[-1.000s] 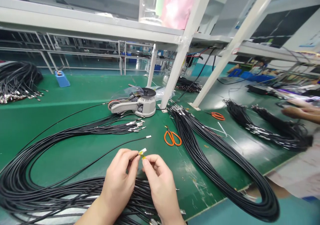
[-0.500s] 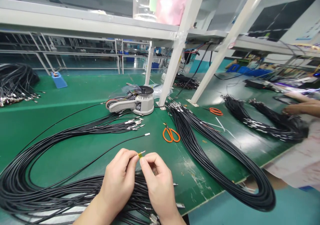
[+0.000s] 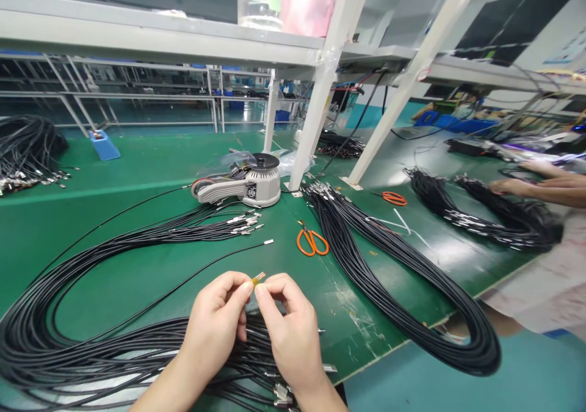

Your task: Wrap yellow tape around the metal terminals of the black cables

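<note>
My left hand (image 3: pixel 218 317) is closed in a pinch on a thin cable end (image 3: pixel 261 276), whose silvery tip sticks up past the fingers. A small piece of yellowish, see-through tape (image 3: pixel 256 281) sits around or against that end, just below the tip. My right hand (image 3: pixel 292 326) pinches thumb to forefinger at the tape's lower right edge, almost touching the left fingertips. Under both hands lies a thick bundle of black cables (image 3: pixel 151 345) with metal connectors (image 3: pixel 282 395) at its near end. One single cable with a white-and-metal plug (image 3: pixel 268 242) lies apart, beyond the hands.
A grey tape dispenser (image 3: pixel 260 186) stands at mid-table near a white post (image 3: pixel 315 94). Orange-handled scissors (image 3: pixel 312 242) lie before it, with another orange-handled tool (image 3: pixel 394 198) farther right. A looped cable bundle (image 3: pixel 412 296) overhangs the table edge. A co-worker's hands (image 3: pixel 517 186) are at the right.
My fingers have shifted slightly around the taped cable end, and its tip now points a little more upward. The co-worker's hand has moved left over the far cable bundle.
</note>
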Available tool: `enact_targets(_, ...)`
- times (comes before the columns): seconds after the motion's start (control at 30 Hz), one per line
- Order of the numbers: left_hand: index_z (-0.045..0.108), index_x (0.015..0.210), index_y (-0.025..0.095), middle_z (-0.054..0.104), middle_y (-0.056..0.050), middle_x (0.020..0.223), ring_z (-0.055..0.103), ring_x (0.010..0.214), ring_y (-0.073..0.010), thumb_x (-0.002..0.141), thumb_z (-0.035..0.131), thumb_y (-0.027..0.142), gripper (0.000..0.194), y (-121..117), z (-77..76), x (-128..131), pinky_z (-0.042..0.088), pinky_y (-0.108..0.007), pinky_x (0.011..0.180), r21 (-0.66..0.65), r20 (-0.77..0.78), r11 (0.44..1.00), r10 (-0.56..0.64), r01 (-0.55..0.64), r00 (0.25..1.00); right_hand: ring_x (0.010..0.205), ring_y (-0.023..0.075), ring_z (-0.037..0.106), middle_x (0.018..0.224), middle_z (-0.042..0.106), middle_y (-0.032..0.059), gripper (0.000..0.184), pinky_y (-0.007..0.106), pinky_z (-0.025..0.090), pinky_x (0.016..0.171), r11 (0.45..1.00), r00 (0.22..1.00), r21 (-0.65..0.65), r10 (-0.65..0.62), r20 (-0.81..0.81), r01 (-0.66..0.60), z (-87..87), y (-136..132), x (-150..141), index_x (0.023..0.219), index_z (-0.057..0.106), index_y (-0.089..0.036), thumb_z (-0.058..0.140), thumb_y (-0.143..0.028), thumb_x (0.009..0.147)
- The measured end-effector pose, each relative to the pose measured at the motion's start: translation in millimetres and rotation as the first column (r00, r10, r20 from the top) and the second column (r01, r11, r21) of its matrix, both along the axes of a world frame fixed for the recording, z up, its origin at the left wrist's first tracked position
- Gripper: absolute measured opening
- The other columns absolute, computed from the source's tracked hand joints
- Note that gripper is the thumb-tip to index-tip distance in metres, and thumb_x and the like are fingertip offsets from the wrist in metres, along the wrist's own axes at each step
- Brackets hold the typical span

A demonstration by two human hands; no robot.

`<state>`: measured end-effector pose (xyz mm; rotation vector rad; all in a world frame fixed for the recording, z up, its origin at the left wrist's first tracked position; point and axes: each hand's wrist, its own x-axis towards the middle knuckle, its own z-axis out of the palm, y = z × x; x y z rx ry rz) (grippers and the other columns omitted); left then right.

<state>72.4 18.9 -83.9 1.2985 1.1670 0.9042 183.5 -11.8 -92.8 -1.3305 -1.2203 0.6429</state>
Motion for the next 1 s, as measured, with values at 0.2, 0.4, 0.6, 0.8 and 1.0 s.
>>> enact_targets(0.2,0.058,0.073,0.016,0.048,0.007,0.044,0.049,0.035,-0.0094,0.077,0.058,0.043,0.027,-0.4,2.6,0.4,0.038,-0.02,0.041,-0.045,0.08,0.999,-0.001,0.005,0.997,0.067,0.0148,0.055,0.068,0.055,-0.0011,0.021,0.026,0.042,0.065,0.998,0.996,0.055,-0.013,0.091,0.008,1.6,-2.7,0.6,0.064,0.052,-0.02,0.055,-0.02,0.085)
enact_targets(0.4,0.054,0.067,0.016,0.048,0.007,0.042,0.05,0.034,-0.0092,0.077,0.059,0.041,0.028,2.1,2.4,-1.8,0.039,-0.02,0.041,-0.104,0.189,0.992,-0.054,0.075,0.98,0.069,0.0153,0.056,0.071,0.057,-0.0001,0.019,0.026,0.043,0.067,0.999,0.998,0.031,0.007,0.068,-0.009,1.6,-1.8,3.1,0.066,0.053,-0.02,0.054,-0.02,0.086)
enact_targets(0.6,0.055,0.065,0.015,0.048,0.007,0.041,0.049,0.032,-0.0083,0.079,0.06,0.036,0.026,5.9,-2.7,-4.8,0.036,-0.018,0.037,-0.151,0.376,0.965,-0.146,0.216,0.915,0.069,0.0165,0.057,0.07,0.058,0.0008,0.02,0.028,0.044,0.067,0.998,0.998,-0.024,0.063,-0.003,-0.063,4.2,-2.7,7.5,0.066,0.056,-0.019,0.054,-0.023,0.086)
enact_targets(0.8,0.061,0.07,0.013,0.049,0.005,0.04,0.045,0.029,-0.0072,0.076,0.063,0.034,0.022,12.6,0.9,-13.3,0.035,-0.016,0.031,-0.188,0.411,0.917,-0.251,0.352,0.876,0.072,0.0172,0.058,0.072,0.059,0.0012,0.018,0.028,0.046,0.069,0.987,0.987,0.008,0.16,-0.001,-0.16,6.5,-4.8,17.1,0.066,0.056,-0.019,0.058,-0.024,0.084)
enact_targets(1.0,0.064,0.064,0.011,0.043,0.006,0.039,0.032,0.026,-0.002,0.069,0.069,0.031,0.021,15.4,9.9,-20.6,0.031,-0.013,0.027,-0.304,0.488,0.774,-0.373,0.555,0.789,0.07,0.0158,0.058,0.073,0.059,-0.0011,0.011,0.027,0.046,0.069,0.97,0.97,0.046,0.235,0.055,-0.237,3.7,-6.9,30.6,0.071,0.06,-0.02,0.07,-0.021,0.076)
